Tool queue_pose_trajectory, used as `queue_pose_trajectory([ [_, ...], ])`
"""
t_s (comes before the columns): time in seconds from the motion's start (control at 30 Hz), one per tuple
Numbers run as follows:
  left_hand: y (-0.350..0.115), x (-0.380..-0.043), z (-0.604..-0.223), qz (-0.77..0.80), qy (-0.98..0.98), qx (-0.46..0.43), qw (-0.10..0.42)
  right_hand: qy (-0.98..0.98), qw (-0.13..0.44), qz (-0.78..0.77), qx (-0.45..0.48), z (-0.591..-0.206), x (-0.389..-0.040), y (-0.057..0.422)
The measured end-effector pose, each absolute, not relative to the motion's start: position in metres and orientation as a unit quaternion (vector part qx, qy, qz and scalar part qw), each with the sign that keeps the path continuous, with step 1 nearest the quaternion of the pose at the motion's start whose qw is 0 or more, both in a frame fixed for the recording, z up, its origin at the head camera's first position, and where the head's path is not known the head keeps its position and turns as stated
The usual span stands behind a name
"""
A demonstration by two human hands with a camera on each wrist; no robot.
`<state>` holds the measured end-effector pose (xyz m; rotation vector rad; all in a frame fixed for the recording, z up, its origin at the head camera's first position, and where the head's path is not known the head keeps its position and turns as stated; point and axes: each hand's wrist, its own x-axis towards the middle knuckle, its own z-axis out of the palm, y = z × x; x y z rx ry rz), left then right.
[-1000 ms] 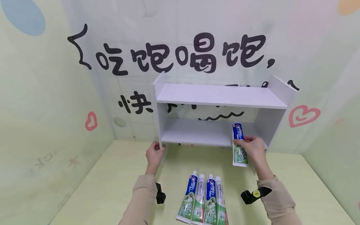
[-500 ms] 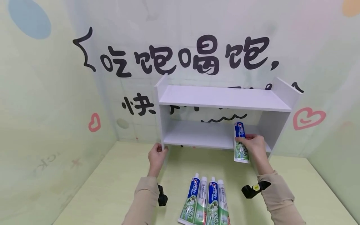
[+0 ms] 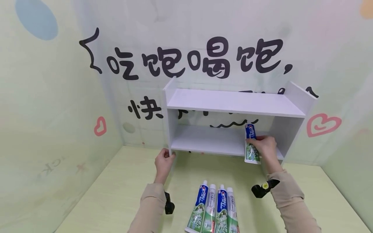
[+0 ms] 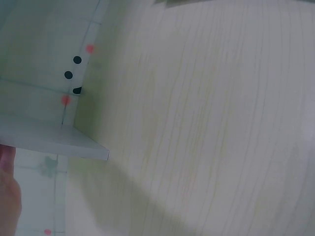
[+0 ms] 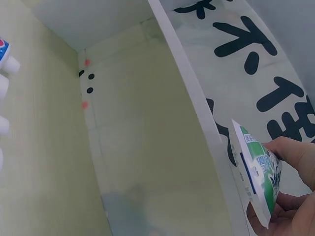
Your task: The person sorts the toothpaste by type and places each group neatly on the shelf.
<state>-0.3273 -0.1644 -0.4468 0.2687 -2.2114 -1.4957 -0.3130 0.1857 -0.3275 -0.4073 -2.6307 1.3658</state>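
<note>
In the head view, my right hand (image 3: 266,149) holds a blue, white and green toothpaste tube (image 3: 252,150) at the right part of the white shelf's (image 3: 235,102) lower board. The tube's cap end points away from me, and its flat end juts out past the board's front edge. Thumb and fingers pinch the tube (image 5: 261,172) in the right wrist view. My left hand (image 3: 164,163) grips the shelf's left side panel low down, just under the lower board. Only a sliver of the left hand (image 4: 7,194) shows in the left wrist view, beside the panel (image 4: 59,143).
Several toothpaste tubes (image 3: 222,207) lie side by side on the pale wood-grain table (image 3: 116,194) in front of the shelf, caps toward it. Behind the shelf stands a wall (image 3: 192,26) with black lettering. The upper board and a raised right side panel (image 3: 300,97) are above my right hand.
My right hand has moved the toothpaste tube farther back over the lower board, so less of it juts out. The left hand keeps its grip. The head view has shifted slightly.
</note>
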Motion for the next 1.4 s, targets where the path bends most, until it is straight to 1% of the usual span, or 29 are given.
queue_pose_trajectory([
  [0.13, -0.164, -0.327, -0.449, -0.542, -0.805, 0.097, 0.220, -0.881, 0.081, 0.444, -0.139, -0.329, -0.315, 0.188],
  [0.37, -0.162, -0.324, -0.452, -0.540, -0.807, 0.093, 0.221, -0.883, 0.112, 0.435, -0.139, -0.337, -0.318, 0.190],
  [0.63, -0.161, -0.323, -0.451, -0.536, -0.806, 0.096, 0.233, -0.883, 0.113, 0.435, -0.137, -0.336, -0.319, 0.191],
  [1.03, -0.165, -0.322, -0.452, -0.530, -0.810, 0.100, 0.230, -0.900, 0.132, 0.407, -0.081, -0.340, -0.318, 0.185],
  [1.23, -0.165, -0.323, -0.449, -0.530, -0.810, 0.100, 0.232, -0.907, 0.125, 0.397, -0.067, -0.337, -0.319, 0.186],
  [1.4, -0.165, -0.328, -0.449, -0.535, -0.808, 0.101, 0.227, -0.914, 0.105, 0.385, -0.072, -0.332, -0.318, 0.187],
])
